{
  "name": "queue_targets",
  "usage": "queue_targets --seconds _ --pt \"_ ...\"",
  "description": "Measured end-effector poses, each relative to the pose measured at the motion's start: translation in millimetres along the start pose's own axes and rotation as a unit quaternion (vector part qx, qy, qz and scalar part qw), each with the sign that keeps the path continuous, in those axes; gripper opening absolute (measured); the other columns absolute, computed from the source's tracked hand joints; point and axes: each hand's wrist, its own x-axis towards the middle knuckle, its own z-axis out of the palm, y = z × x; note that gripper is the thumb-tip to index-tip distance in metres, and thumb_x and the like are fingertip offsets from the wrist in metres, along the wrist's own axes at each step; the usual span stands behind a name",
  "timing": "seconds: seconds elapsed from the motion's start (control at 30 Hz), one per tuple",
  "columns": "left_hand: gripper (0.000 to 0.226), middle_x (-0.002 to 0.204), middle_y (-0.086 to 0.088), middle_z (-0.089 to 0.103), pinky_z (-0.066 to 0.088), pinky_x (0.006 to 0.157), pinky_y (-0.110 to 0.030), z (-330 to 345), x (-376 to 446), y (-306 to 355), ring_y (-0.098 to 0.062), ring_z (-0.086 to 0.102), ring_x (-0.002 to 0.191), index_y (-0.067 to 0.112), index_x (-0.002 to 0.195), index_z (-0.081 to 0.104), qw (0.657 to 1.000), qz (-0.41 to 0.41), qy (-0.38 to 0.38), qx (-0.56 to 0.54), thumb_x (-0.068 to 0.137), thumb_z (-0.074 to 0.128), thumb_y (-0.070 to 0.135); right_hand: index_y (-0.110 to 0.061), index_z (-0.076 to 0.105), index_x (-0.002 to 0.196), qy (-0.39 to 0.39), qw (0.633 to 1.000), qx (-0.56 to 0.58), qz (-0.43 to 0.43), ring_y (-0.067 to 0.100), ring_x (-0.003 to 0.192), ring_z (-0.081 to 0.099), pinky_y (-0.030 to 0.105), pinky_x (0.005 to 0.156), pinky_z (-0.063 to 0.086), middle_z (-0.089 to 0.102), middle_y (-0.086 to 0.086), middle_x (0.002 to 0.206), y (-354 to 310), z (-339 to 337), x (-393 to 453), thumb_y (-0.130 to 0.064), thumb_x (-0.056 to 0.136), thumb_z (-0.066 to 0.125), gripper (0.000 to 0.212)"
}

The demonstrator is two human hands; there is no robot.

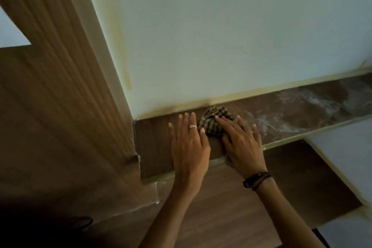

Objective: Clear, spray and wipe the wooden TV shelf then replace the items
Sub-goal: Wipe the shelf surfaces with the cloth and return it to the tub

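Two hands are working the wooden shelf [157, 137]: left hand [189, 145] lying flat, fingers spread; right hand [243, 143] pressing the checked cloth [213, 121], fingers spread, beside the wall [221, 36] and upright wooden panel [60, 86].

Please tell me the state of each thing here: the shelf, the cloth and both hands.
shelf: bare, whitish wet streaks on its right part, left part looks plain
cloth: bunched up, lying on the shelf
right hand: fingers straight, pressing on the cloth
left hand: flat on the shelf beside the cloth
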Motion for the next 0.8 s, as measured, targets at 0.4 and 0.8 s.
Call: queue_targets --seconds 0.4,0.8 --pt "0.056 0.135 -0.016 0.050 0.023 0.107 -0.048 45.1 3.4 35.7 -0.028 0.044 0.129 0.000 0.130 0.049 0.991 -0.026 -0.059 0.114 0.088 0.024 0.027 -0.024 0.053 0.128 -0.031 0.993 0.040 -0.107 0.021 0.119 0.056 0.040 0.094 0.046 0.061 0.002 0.127 41.4 -11.4 5.7 -0.020 0.081 0.039 0.049" --pt "0.060 0.153 -0.013 0.018 0.011 0.116 -0.036 43.1 1.2 40.9 -0.025 0.018 0.142 0.005 0.146 0.016 0.997 -0.058 -0.018 0.055 0.098 0.010 0.041 -0.013 0.053 0.129 -0.091 0.973 0.036 -0.207 0.030 0.119 0.055 0.045 0.092 0.051 0.058 0.011 0.129 69.6 -4.8 56.5 -0.020 0.084 0.040 0.048"
